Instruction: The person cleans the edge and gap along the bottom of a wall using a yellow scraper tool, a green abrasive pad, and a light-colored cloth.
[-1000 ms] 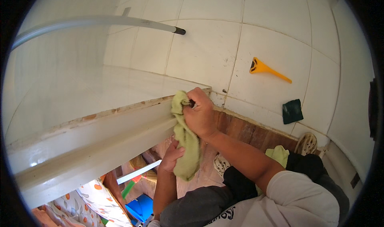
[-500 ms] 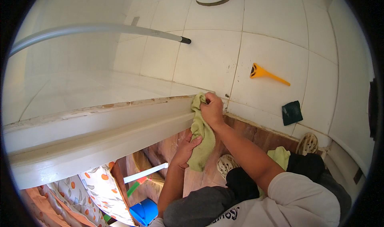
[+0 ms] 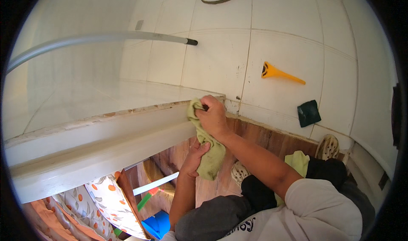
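A crumpled light-green cloth (image 3: 213, 155) with dark smudges hangs between my two hands. My right hand (image 3: 212, 117) grips its upper end and presses it on the white door frame (image 3: 140, 122), close to the corner where the frame meets the tiles. Lower down, my left hand (image 3: 196, 157) is closed round the middle of the cloth, thumb on top. A yellow scraper (image 3: 282, 74) and a dark green scouring pad (image 3: 309, 113) lie on the white tiles beyond my right arm.
A grey pole (image 3: 106, 37) with a black tip juts in from the left. A broom (image 3: 155, 179), a blue bucket (image 3: 156, 225) and fruit-patterned fabric (image 3: 112, 205) are below the frame. Another light-green cloth (image 3: 298, 162) lies against my leg, near my clogs (image 3: 327, 146).
My right hand has slid a little to the left along the frame, taking the cloth's upper end with it. My left hand keeps its hold lower on the cloth.
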